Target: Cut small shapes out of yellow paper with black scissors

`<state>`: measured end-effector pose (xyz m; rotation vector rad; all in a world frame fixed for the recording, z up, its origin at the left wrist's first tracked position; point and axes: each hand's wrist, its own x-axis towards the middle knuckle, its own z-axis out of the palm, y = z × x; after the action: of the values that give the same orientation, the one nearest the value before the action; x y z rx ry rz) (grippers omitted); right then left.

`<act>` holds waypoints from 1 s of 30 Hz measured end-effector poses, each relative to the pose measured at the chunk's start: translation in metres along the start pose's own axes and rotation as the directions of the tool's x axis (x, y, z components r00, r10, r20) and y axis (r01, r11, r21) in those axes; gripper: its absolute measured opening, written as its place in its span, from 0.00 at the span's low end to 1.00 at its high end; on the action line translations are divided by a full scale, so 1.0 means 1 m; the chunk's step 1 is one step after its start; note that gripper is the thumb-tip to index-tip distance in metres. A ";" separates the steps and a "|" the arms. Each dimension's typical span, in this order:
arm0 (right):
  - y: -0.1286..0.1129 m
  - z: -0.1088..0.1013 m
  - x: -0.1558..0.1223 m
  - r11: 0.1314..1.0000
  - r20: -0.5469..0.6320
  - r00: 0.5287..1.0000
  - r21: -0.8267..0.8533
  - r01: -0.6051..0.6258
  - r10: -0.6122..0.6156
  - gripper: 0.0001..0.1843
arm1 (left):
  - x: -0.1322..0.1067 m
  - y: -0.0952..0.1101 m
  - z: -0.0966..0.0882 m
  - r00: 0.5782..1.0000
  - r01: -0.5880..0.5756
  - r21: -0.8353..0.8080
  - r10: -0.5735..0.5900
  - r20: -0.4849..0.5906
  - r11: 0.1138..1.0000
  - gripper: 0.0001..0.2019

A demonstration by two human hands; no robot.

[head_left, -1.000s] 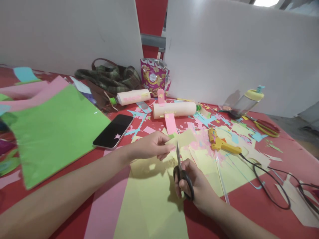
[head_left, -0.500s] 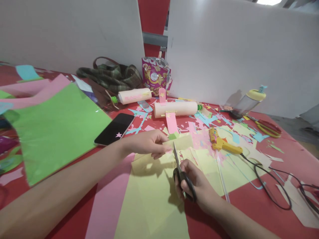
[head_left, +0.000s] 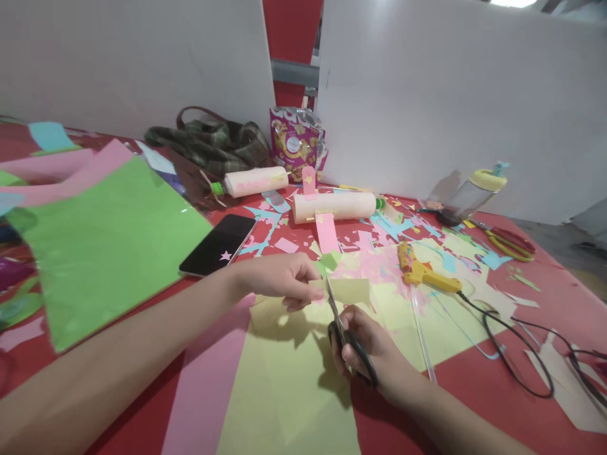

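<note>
Between thumb and fingers, my left hand (head_left: 287, 279) pinches the left end of a small pale yellow paper strip (head_left: 351, 291). My right hand (head_left: 367, 344) grips black-handled scissors (head_left: 356, 357), with fingers through the loops. The scissor blades point up and away, crossing the strip close to my left fingertips; whether they are fully closed is hard to tell. Under both hands lie large pale yellow sheets (head_left: 284, 392) that catch their shadows. A pink sheet (head_left: 203, 385) shows along their left side.
A phone (head_left: 218, 245) and a green sheet (head_left: 114, 246) lie left. Behind are two paper-wrapped bottles (head_left: 258, 182), (head_left: 336, 207) and a snack bag (head_left: 298, 142). To the right are a yellow glue gun (head_left: 429, 276) with its cord, a tilted clear bottle (head_left: 469, 199) and yellow-red scissors (head_left: 509, 245). Paper scraps surround them.
The strip has tipped and dropped slightly, its free end now level to the right of the blades. Both hands have moved only a little.
</note>
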<state>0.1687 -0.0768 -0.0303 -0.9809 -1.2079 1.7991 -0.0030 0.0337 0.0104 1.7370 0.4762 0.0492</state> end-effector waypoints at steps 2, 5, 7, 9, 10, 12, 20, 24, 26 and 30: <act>-0.001 0.000 -0.001 1.000 -0.008 1.000 -0.008 -0.016 0.016 0.21 | -0.001 0.001 -0.001 1.000 0.012 0.009 -0.012 0.017 1.000 0.15; 0.000 0.000 -0.002 0.999 -0.008 0.999 0.010 -0.052 0.052 0.22 | -0.002 0.002 -0.003 0.998 0.034 0.026 -0.035 0.043 0.999 0.15; 0.001 0.000 -0.002 0.996 -0.002 0.997 0.028 -0.081 0.081 0.21 | -0.003 0.003 -0.004 0.997 0.051 0.022 -0.052 0.064 0.998 0.15; 0.001 0.000 -0.002 0.993 0.009 0.994 0.036 -0.109 0.109 0.20 | -0.004 0.003 -0.005 0.993 0.070 -0.005 -0.069 0.097 0.998 0.15; 0.002 0.000 -0.003 0.992 0.014 0.993 0.034 -0.121 0.121 0.19 | -0.004 0.003 -0.006 0.990 0.083 -0.020 -0.081 0.116 0.996 0.14; 0.002 0.000 -0.003 0.990 0.019 0.990 0.028 -0.138 0.138 0.17 | -0.005 0.002 -0.007 0.983 0.112 -0.042 -0.104 0.150 0.993 0.13; 0.004 0.001 -0.004 0.986 0.049 0.987 0.049 -0.157 0.154 0.15 | -0.007 -0.001 -0.010 0.957 0.154 -0.037 -0.140 0.256 0.987 0.15; 0.006 0.000 -0.004 0.987 0.040 0.987 0.042 -0.157 0.155 0.17 | -0.008 -0.003 -0.010 0.952 0.168 -0.058 -0.147 0.268 0.984 0.16; 0.006 0.001 -0.004 0.986 0.032 0.987 0.047 -0.157 0.156 0.17 | -0.008 -0.003 -0.010 0.953 0.169 -0.067 -0.145 0.267 0.983 0.16; 0.004 0.002 -0.003 0.987 0.018 0.990 0.070 -0.142 0.141 0.19 | -0.007 -0.004 -0.010 0.955 0.163 -0.081 -0.136 0.263 0.983 0.15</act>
<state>0.1682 -0.0813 -0.0327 -1.0381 -1.0979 1.9473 -0.0132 0.0414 0.0100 1.5752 0.4054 -0.2534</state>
